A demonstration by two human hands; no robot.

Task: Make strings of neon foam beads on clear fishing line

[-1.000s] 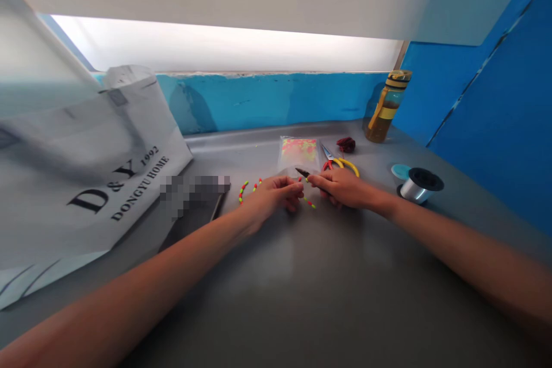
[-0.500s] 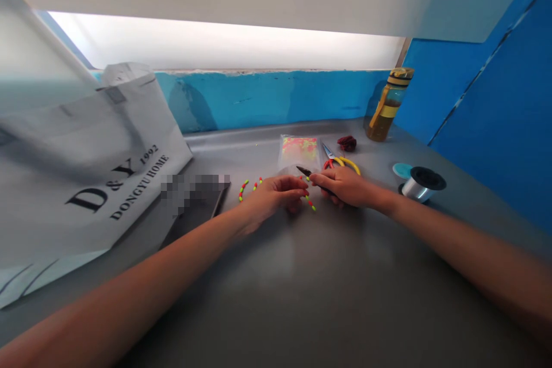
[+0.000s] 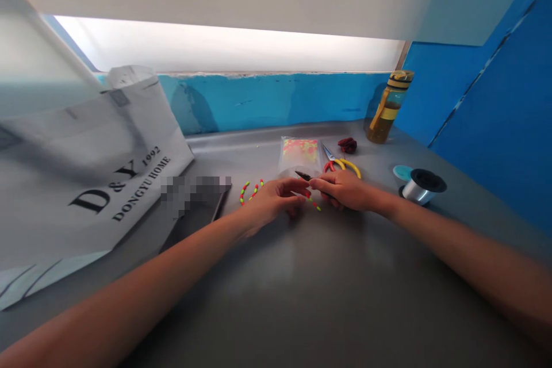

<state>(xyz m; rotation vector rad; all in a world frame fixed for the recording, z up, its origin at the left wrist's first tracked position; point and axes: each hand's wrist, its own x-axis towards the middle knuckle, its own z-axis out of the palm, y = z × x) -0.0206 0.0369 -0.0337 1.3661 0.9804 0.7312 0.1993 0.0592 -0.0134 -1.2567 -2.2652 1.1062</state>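
Note:
My left hand [image 3: 278, 198] is curled at the middle of the grey table, thumb and fingers closed around part of a string of red and yellow-green beads [image 3: 315, 204]. One end of this string hangs out toward the right. My right hand [image 3: 345, 190] grips dark-tipped pliers [image 3: 303, 175], their jaws pointing left above my left fingertips. Whether the jaws touch the string, I cannot tell. More of the red and yellow-green beads [image 3: 242, 192] lie in curves left of my left hand, partly hidden behind it.
Behind my hands lie a clear bag of beads [image 3: 301, 150], scissors [image 3: 351, 166] with red and yellow handles, and a dark red bundle [image 3: 347, 145]. A bottle [image 3: 385, 117] stands back right, a spool [image 3: 420, 188] right. At left are a dark flat object [image 3: 194, 215] and a big white bag [image 3: 116, 155].
Both hands stay close together, with only slight shifts. The left fingers and the hanging bead string have moved a little; the camera view has tilted slightly.

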